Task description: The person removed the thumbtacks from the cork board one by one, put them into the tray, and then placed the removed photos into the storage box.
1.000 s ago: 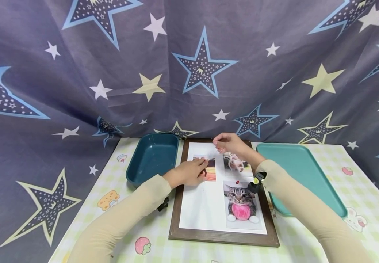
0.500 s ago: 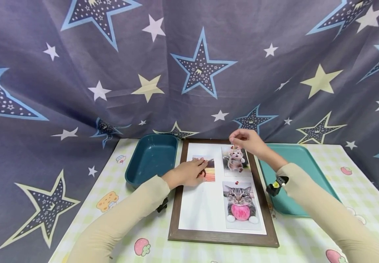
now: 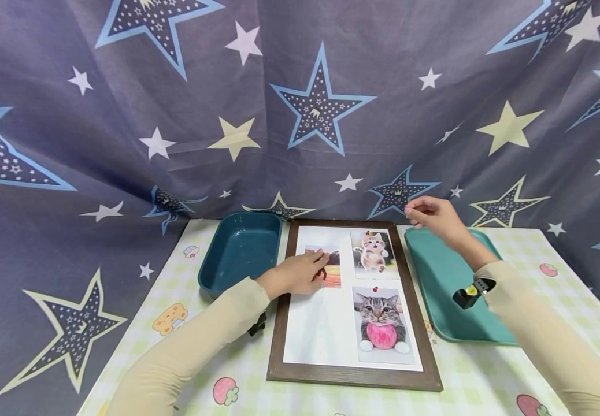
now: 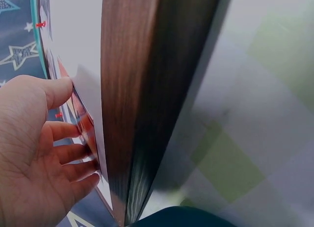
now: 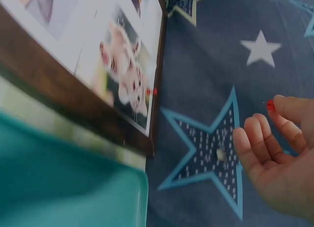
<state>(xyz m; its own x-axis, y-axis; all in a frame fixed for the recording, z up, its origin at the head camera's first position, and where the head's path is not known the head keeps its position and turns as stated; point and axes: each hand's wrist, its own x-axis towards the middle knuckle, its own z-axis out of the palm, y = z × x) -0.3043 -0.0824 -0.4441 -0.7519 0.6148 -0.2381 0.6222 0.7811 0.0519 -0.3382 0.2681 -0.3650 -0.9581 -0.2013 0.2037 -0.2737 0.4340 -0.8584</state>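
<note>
Shifted rightward since the earlier frame, off the kitten photo [image 3: 373, 254]: right hand [image 3: 437, 221], by the far edge of the teal tray [image 3: 443, 289], pinching a red pin [image 5: 270, 105]. At left, close to the brown frame [image 3: 352, 377]: blue bin [image 3: 240, 254]. Unmoved, resting loosely on the orange-toned photo [image 3: 333, 276], clasping nothing: left hand [image 3: 295, 274]. Below, white panel [image 3: 313, 332] reaching to the frame. Between frame and tray: narrow strip of checkered tablecloth [image 3: 428, 328].

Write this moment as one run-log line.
left hand: resting on partly covered photo | right hand: pinching red pin, off the board | kitten photo, cat photo: each pinned at top
</note>
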